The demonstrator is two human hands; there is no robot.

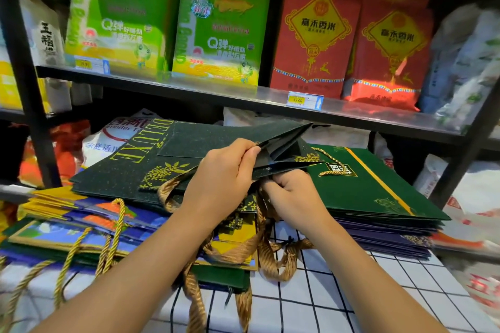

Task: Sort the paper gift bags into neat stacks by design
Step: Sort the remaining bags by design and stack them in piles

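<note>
A dark green glitter gift bag [205,140] with gold "DELUXE" lettering is lifted at its near edge. My left hand [224,178] pinches its folded side. My right hand [292,194] grips the lower edge beneath it, by the brown ribbon handles [259,246]. Under it lie more bags of the same dark design [113,178]. To the right sits a stack topped by a brighter green bag with a gold stripe [373,184], with purple bags [387,238] below. At the left lie blue and yellow bags [62,227] with gold rope handles.
All bags rest on a white cloth with a black grid [338,300]. A metal shelf [189,86] just behind carries green and red rice packs. Sacks fill the space under the shelf and at the right. A black upright [27,76] stands at the left.
</note>
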